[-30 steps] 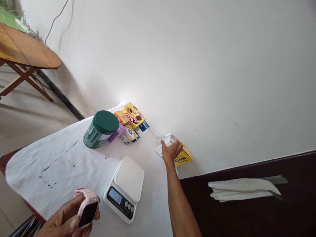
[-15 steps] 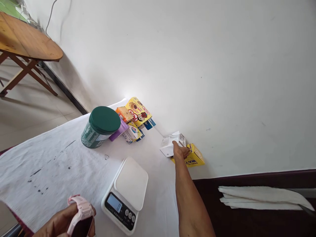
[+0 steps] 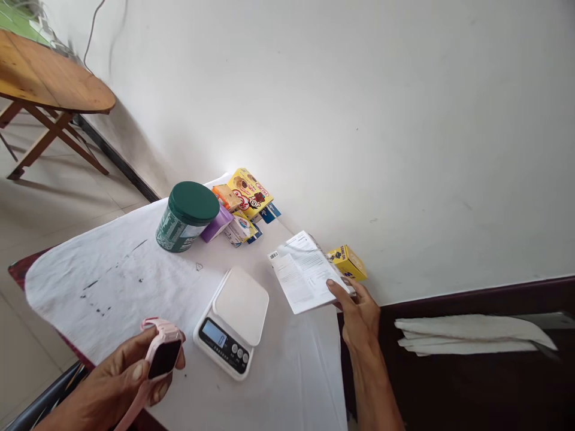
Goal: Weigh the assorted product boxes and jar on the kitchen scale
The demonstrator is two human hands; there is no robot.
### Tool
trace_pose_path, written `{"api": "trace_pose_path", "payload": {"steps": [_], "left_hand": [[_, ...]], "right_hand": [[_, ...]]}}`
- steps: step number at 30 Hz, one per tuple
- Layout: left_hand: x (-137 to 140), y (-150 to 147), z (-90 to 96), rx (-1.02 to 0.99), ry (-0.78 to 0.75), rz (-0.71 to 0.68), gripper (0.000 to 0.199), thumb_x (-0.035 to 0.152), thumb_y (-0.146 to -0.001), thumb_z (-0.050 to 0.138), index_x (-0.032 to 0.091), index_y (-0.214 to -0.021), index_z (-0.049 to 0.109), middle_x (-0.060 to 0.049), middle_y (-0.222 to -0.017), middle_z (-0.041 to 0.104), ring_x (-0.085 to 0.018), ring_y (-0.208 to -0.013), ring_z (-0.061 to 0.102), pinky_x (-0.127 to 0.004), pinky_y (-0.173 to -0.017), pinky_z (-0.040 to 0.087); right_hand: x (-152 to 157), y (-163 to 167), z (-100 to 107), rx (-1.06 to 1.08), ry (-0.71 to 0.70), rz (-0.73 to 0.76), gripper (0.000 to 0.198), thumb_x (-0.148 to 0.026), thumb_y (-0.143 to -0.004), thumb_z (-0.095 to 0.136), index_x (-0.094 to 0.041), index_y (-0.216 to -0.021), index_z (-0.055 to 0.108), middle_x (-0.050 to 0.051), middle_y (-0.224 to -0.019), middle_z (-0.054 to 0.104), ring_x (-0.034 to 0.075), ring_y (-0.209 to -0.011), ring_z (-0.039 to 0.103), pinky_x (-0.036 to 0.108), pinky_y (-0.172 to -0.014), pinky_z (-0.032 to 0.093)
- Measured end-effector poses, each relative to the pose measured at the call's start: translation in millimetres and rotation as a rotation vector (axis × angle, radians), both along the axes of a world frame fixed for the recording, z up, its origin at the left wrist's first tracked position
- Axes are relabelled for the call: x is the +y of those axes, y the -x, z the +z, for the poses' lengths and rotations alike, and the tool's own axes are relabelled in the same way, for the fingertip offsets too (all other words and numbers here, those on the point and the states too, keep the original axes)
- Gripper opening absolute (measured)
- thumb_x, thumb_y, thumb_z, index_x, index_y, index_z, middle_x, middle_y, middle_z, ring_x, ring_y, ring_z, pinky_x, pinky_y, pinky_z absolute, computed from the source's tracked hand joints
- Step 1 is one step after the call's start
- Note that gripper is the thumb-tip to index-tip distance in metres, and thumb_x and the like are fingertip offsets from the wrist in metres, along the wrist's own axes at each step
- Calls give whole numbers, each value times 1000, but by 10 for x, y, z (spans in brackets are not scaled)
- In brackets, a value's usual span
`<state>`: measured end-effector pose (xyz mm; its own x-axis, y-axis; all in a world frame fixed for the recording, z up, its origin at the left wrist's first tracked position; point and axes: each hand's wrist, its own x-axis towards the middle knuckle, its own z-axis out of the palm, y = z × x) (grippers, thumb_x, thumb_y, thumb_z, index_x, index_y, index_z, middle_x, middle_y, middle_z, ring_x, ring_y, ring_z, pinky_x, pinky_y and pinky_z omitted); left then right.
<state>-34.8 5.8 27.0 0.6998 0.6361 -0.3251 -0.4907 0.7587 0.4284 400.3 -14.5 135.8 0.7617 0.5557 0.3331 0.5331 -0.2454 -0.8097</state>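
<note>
A pink smartwatch (image 3: 165,358) with a dark screen is pinched in my left hand (image 3: 128,374), its strap hanging down. My right hand (image 3: 362,305) is closed on the near right edge of a white printed box (image 3: 303,272) with a barcode, thumb on top. The box is tilted over the table, in front of a yellow box (image 3: 348,261) by the wall and partly hiding it. Between the hands sits a white digital kitchen scale (image 3: 240,305); nothing lies on its platform, and its display (image 3: 214,333) seems to read 0.
A green tub with a lid (image 3: 187,215) stands on the white tablecloth (image 3: 121,269). Beside it cluster a purple box (image 3: 217,223), an orange pack (image 3: 227,196), a yellow snack box (image 3: 250,193) and other small cartons. A wooden folding table (image 3: 51,72) is at far left; white cloth (image 3: 467,335) lies at right.
My right hand has lifted the white box off its place by the yellow box and drawn it toward me. My left hand has risen slightly with the smartwatch, showing more of its screen.
</note>
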Motion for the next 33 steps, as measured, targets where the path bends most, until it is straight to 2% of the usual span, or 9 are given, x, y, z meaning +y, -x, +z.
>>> {"api": "trace_pose_path", "payload": {"steps": [6, 10, 13, 17, 21, 24, 27, 29, 33], "left_hand": [[36, -3, -144, -137, -165, -10, 47, 52, -82, 84, 24, -119, 79, -7, -102, 70, -12, -73, 52, -25, -68, 42], [44, -17, -153, -160, -175, -4, 41, 49, -84, 83, 24, -117, 80, -8, -106, 73, -12, -74, 54, -24, -70, 43], [52, -19, -89, -170, -188, 8, 42, 49, -82, 85, 22, -114, 81, -8, -102, 73, -11, -72, 53, -24, -68, 42], [56, -11, -37, -185, -183, 9, 37, 46, -81, 87, 22, -109, 83, -7, -99, 74, -11, -70, 53, -25, -67, 42], [45, 2, -74, -219, -177, 10, 35, 44, -82, 87, 23, -110, 83, -8, -102, 76, -11, -71, 53, -24, -68, 42], [38, 15, -92, -226, -202, 13, 35, 45, -84, 85, 23, -111, 82, -7, -102, 76, -11, -72, 54, -23, -69, 42], [35, 25, -95, -225, -215, 4, 35, 45, -85, 84, 24, -112, 82, -7, -104, 76, -11, -73, 54, -24, -70, 43], [34, 24, -104, -220, -214, 1, 34, 45, -84, 84, 23, -110, 82, -7, -105, 76, -11, -72, 53, -24, -70, 42], [37, 12, -141, -195, -204, 34, 33, 46, -84, 84, 23, -107, 82, -6, -103, 75, -11, -72, 53, -24, -70, 42]], "right_hand": [[-479, 803, 96, 32, -13, 95, 74, -53, -71, 87, -20, -133, 67, 9, -117, 75, 31, -104, 71, 40, -86, 59], [-533, 1189, 8, 51, 20, 202, 74, -52, -72, 87, -21, -135, 64, 12, -127, 73, 33, -112, 70, 41, -89, 58], [-528, 1345, -63, 49, 46, 245, 76, -52, -73, 87, -21, -137, 61, 13, -129, 72, 34, -115, 68, 43, -91, 59], [-564, 1368, -86, 86, 82, 321, 80, -50, -74, 87, -23, -143, 54, 14, -135, 67, 35, -123, 64, 45, -97, 57], [-629, 1309, -27, 74, 62, 424, 94, -49, -70, 90, -28, -151, 46, 16, -156, 50, 38, -142, 50, 51, -108, 49], [-655, 1282, 31, 46, 19, 403, 94, -52, -72, 88, -30, -152, 44, 17, -158, 48, 39, -147, 44, 56, -110, 45], [-662, 1262, 43, 43, -63, 367, 90, -57, -73, 85, -27, -149, 47, 19, -155, 51, 42, -146, 45, 58, -106, 46], [-674, 1244, 1, 72, -97, 359, 93, -61, -72, 85, -26, -148, 46, 21, -155, 51, 44, -145, 45, 59, -105, 47], [-737, 1218, -197, 186, -71, 339, 99, -61, -70, 86, -23, -151, 43, 20, -158, 48, 42, -148, 42, 59, -111, 43]]}}
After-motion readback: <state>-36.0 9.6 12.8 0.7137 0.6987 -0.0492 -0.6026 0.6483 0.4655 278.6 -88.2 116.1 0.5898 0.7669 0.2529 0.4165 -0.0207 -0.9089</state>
